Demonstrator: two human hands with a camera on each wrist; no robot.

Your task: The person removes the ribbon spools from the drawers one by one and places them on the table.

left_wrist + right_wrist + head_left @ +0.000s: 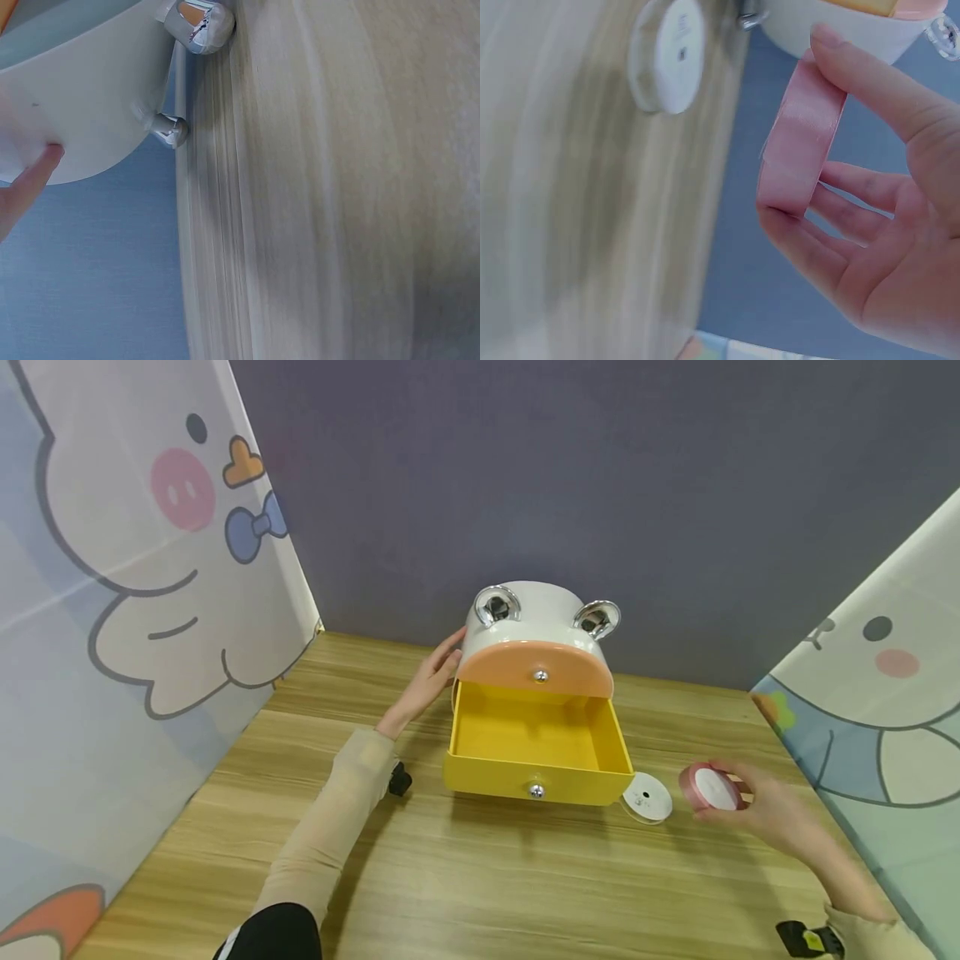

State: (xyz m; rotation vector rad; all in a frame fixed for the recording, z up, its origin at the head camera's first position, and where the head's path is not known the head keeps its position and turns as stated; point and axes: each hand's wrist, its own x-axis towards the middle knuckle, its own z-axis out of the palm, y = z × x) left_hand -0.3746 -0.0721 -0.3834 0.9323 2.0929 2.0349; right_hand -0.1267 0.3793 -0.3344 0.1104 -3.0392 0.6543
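Note:
A white frog-shaped drawer box point(536, 602) with chrome eyes stands near the back of the wooden table. Its yellow lower drawer point(537, 781) is pulled out, with nothing inside; the orange upper drawer point(525, 660) is closed. My left hand point(431, 681) rests on the box's left side, and in the left wrist view a fingertip point(52, 154) touches the white wall. Off to the right, my right hand point(776, 810) pinches a roll of pink ribbon point(802, 135) by its edge between thumb and fingers, held above the table.
A white spool point(647, 797) lies on the table point(465, 885) by the drawer's front right corner. A dark wall point(600, 468) rises behind the box. Cartoon-printed panels point(172, 635) flank both sides.

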